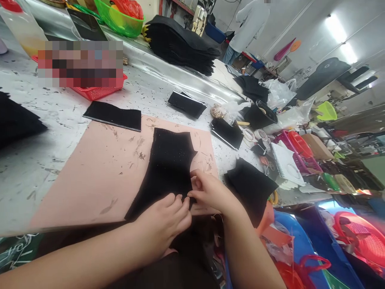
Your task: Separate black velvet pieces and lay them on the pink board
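A black cut fabric piece (171, 160) lies on the pink board (99, 172) in front of me. My left hand (168, 218) rests on its near edge, fingers bent together over the cloth. At the fabric's right near corner, my right hand (207, 190) has thumb and fingers drawn together on the edge, close to the left fingertips. The fabric's lower edge is partly hidden under the left hand.
Small black fabric stacks (116, 116) lie beyond the board, and a larger pile (252, 184) sits to the right. A red basket (96, 91) stands at the back left. Blue bins (303, 237) are at the lower right. A person in a pale coat (249, 24) stands far off.
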Demonstrator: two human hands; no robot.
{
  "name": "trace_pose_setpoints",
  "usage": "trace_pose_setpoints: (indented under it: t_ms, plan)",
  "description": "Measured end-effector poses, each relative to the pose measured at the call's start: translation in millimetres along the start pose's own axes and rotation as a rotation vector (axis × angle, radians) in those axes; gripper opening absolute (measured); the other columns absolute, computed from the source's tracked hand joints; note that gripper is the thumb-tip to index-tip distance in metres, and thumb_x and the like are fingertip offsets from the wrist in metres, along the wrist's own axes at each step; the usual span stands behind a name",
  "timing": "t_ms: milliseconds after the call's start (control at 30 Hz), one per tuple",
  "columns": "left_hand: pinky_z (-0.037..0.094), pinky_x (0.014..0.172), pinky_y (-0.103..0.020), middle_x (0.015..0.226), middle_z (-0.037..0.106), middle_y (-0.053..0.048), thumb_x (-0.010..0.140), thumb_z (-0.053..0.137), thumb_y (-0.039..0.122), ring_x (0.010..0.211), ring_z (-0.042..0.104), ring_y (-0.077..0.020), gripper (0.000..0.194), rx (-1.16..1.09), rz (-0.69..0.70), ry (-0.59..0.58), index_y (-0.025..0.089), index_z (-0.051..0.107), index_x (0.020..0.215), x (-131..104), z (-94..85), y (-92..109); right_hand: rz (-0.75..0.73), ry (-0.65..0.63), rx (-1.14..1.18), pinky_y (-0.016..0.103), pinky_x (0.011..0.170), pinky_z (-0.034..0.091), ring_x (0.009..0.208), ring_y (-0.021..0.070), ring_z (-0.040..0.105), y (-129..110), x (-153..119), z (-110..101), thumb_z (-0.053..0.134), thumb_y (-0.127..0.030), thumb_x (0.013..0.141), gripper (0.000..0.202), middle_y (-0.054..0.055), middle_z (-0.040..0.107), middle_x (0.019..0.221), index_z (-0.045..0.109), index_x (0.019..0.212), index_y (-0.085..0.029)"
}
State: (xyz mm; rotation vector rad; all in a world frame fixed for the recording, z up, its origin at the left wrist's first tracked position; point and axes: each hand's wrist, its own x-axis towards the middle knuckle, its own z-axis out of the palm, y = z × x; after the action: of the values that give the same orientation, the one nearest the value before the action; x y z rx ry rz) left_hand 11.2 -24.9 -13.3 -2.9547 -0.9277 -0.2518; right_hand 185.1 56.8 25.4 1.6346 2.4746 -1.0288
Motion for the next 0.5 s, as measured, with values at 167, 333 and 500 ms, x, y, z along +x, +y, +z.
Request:
trace_pose_setpoints:
  t_ms: [167, 333, 500]
  plan:
    - [0.03, 0.09, -0.04, 0.129, 0.052, -0.012, 0.065, 0.064, 0.059, 0.104, 0.049, -0.0292, 0.071, -0.049, 0.037, -0.033, 0.018, 0.052, 0.122, 9.3, 0.4, 0.5, -0.011, 0.043, 0.32, 0.03, 0.07, 0.043, 0.074, 0.015, 0.053, 9.8, 3.0, -0.8, 0.061, -0.021, 0.072, 0.031, -0.001, 0.057, 0.081, 0.055, 0.102, -0.021]
    - [0.037, 0.087, -0.039, 0.121, 0.058, -0.009, 0.064, 0.071, 0.047, 0.097, 0.052, -0.0272, 0.067, -0.407, -0.065, -0.057, 0.022, 0.049, 0.122, 5.8, -17.4, -11.7, -0.036, 0.213, 0.749, 0.038, 0.09, 0.041, 0.098, 0.0217, 0.054, -7.9, 32.2, 13.6, 0.058, -0.037, 0.076, 0.029, 0.004, 0.061, 0.101, 0.057, 0.1, -0.021]
    - [0.043, 0.083, -0.032, 0.102, 0.058, -0.004, 0.076, 0.059, 0.035, 0.092, 0.055, -0.0182, 0.031, -1.191, -0.945, 0.505, 0.023, 0.051, 0.104, -15.3, -32.5, -59.8, -0.056, 0.199, 1.102, 0.042, 0.086, 0.046, 0.097, 0.0256, 0.059, -37.0, 43.0, 20.3, 0.056, -0.03, 0.073, 0.042, 0.007, 0.063, 0.108, 0.053, 0.113, -0.021]
